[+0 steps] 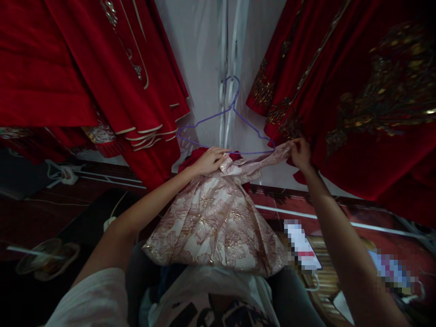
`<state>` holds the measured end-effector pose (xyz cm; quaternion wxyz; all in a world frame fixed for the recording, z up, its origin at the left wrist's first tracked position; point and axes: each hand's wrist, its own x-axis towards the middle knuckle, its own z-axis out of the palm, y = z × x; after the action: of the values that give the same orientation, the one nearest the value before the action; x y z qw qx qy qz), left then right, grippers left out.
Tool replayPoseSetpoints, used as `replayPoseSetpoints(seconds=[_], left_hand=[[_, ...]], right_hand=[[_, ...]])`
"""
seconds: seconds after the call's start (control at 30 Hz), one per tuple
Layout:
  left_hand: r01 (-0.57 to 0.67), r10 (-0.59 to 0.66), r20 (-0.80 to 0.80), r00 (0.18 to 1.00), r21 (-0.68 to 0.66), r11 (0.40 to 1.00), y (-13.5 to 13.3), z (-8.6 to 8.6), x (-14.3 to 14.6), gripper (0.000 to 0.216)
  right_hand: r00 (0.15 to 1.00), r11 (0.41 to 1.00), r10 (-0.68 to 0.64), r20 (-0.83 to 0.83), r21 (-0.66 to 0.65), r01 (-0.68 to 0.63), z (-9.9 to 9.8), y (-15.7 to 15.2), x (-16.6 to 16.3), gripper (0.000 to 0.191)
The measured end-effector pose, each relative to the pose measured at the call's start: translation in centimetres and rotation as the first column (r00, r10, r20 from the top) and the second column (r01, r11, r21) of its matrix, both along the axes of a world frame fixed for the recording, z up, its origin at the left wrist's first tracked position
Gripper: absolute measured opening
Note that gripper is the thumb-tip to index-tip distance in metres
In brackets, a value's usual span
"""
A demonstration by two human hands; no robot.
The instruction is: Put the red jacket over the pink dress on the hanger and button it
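A pale pink brocade dress (218,218) with a shiny gold floral pattern drapes over my lap, its skirt spread wide. My left hand (213,161) has its fingers closed on the dress near the gathered top. Off to the right, my right hand (300,153) pinches the end of a long pink strip (269,159) of the same fabric and pulls it out sideways. Just above both hands a thin purple wire hanger (207,119) hangs from a white metal rail (229,59). Its lower bar passes close to the dress; whether they touch I cannot tell.
Red embroidered garments (129,91) hang on the left, and more with gold beadwork (384,81) on the right. A phone (303,247) and another screen-like item (391,268) lie on a slatted wooden stool (325,259). A plastic cup with a straw (44,256) is at lower left.
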<state>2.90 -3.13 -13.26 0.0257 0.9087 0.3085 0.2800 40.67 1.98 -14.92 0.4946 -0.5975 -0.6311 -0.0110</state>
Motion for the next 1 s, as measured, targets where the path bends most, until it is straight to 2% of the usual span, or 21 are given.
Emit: replayPoseSetpoints(seconds=[0.13, 0.3, 0.43, 0.53, 0.63, 0.7, 0.77, 0.83, 0.9, 1.0], left_hand=[[0.025, -0.025, -0.004, 1.000, -0.034, 0.999, 0.3, 0.1, 0.6, 0.042], [0.097, -0.097, 0.011, 0.995, -0.076, 0.992, 0.8, 0.2, 2.1, 0.040], [0.089, -0.084, 0.052, 0.995, -0.098, 0.991, 0.8, 0.9, 1.6, 0.041], [0.003, 0.000, 0.084, 0.997, -0.037, 0.999, 0.2, 2.7, -1.1, 0.039], [-0.224, 0.207, 0.189, 0.960, 0.068, 0.972, -0.2, 4.7, -5.7, 0.037], [-0.346, 0.327, 0.256, 0.910, 0.030, 0.938, 0.1, 5.1, -9.2, 0.035], [-0.424, 0.428, 0.300, 0.853, -0.081, 0.902, 1.0, 4.5, -12.2, 0.036], [-0.425, 0.487, 0.325, 0.811, -0.246, 0.871, 2.2, 3.1, -14.4, 0.038], [-0.411, 0.531, 0.341, 0.775, -0.366, 0.835, 3.5, 1.6, -15.6, 0.036], [-0.438, 0.604, 0.353, 0.715, -0.447, 0.780, 4.9, 0.1, -16.2, 0.029]], right_hand=[[0.999, 0.999, 0.044, -0.004, -0.019, -0.044, 1.8, -1.0, -1.8, 0.027], [0.986, 0.992, 0.130, 0.100, -0.014, -0.129, 5.4, -1.6, -7.6, 0.033], [0.970, 0.974, 0.223, 0.101, -0.054, -0.218, 6.4, -1.2, -11.0, 0.040], [0.971, 0.974, 0.221, 0.094, -0.069, -0.215, 6.1, -0.7, -10.7, 0.043], [0.963, 0.964, 0.262, 0.056, 0.039, -0.264, 5.5, 0.3, -9.3, 0.046], [0.945, 0.940, 0.325, 0.030, 0.102, -0.327, 5.3, 0.9, -8.6, 0.046], [0.927, 0.919, 0.375, 0.013, 0.122, -0.374, 5.2, 1.3, -8.3, 0.046], [0.917, 0.910, 0.398, 0.005, 0.127, -0.396, 5.3, 1.5, -8.4, 0.045], [0.914, 0.906, 0.406, 0.001, 0.130, -0.403, 5.3, 1.5, -8.4, 0.045], [0.911, 0.903, 0.413, 0.002, 0.127, -0.410, 5.5, 1.5, -8.3, 0.046]])
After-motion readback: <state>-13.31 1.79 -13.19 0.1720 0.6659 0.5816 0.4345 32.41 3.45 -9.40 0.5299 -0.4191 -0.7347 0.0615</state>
